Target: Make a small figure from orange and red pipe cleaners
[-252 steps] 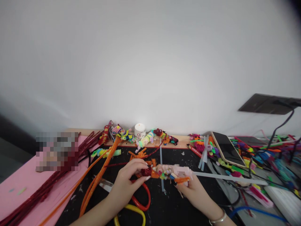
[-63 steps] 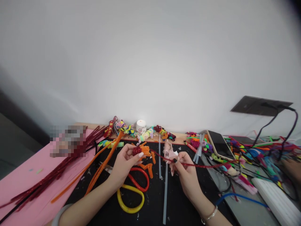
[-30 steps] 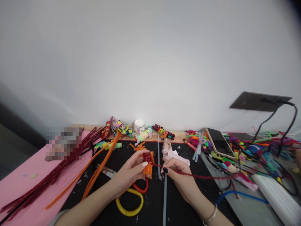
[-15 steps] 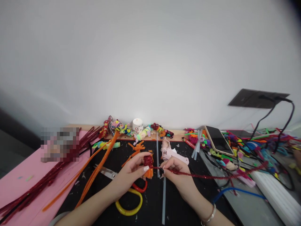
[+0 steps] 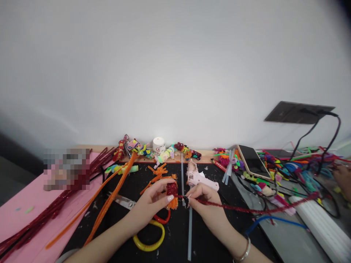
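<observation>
Between thumb and fingers, my left hand (image 5: 155, 197) pinches a small pipe-cleaner figure (image 5: 172, 190), glittery red on top with orange below. From it a red tinsel pipe cleaner (image 5: 241, 209) runs right, through the pinched fingers of my right hand (image 5: 205, 201), its free end trailing over the right side. A small black piece sits at my right fingertips; what it is, I cannot make out. Under my left hand lie scissors (image 5: 149, 239) with yellow and red handles. A pink glue gun (image 5: 201, 179) lies just beyond my right hand, and a clear glue stick (image 5: 189, 233) lies between my forearms.
Orange pipe cleaners (image 5: 109, 201) and red tinsel stems (image 5: 63, 197) lie at left. Finished figures and a paper cup (image 5: 159, 145) line the wall. At right are a phone (image 5: 253, 160), mixed pipe cleaners, a white block (image 5: 320, 228) and another person's hand (image 5: 342, 179).
The view has shifted slightly. The free end of the red pipe cleaner has swung a little to the right, and another person's hand shows more at the right edge. Both my hands keep their pinch.
</observation>
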### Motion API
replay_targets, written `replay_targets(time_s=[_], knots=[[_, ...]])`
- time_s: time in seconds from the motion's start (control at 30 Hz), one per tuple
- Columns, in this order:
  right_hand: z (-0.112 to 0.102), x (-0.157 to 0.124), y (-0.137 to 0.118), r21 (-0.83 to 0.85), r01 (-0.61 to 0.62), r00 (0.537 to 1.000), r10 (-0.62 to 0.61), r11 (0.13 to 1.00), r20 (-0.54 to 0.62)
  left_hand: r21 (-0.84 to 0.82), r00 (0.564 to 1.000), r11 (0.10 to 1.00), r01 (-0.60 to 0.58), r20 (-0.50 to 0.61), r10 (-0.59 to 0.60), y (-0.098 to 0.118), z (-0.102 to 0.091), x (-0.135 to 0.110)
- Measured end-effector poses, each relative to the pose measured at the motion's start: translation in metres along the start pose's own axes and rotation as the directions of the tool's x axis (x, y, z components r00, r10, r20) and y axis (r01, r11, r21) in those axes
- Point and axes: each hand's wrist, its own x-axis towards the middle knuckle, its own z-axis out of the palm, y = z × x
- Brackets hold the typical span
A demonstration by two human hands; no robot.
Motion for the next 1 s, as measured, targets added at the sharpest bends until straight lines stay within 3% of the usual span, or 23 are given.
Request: replay_targets(time_s=[0.43, 0.63, 1.0], knots=[[0.0009, -0.0027, 0.0000, -0.050, 0.028, 1.000, -0.028, 0.998, 0.000, 0.048, 0.999, 0.998, -0.047, 0.000, 0.047, 0.0026, 0.0051, -0.0028], [0.0014, -0.0039, -0.0011, -0.075, 0.035, 0.999, -0.035, 0.997, 0.005, 0.040, 0.999, 0.999, 0.016, 0.030, -0.017, 0.0046, 0.0060, -0.0040], [0.0024, -0.0053, -0.0022, -0.095, 0.042, 0.999, -0.042, 0.995, 0.007, 0.021, 0.999, 1.000, 0.007, 0.033, -0.008, 0.0044, 0.0036, -0.0017]])
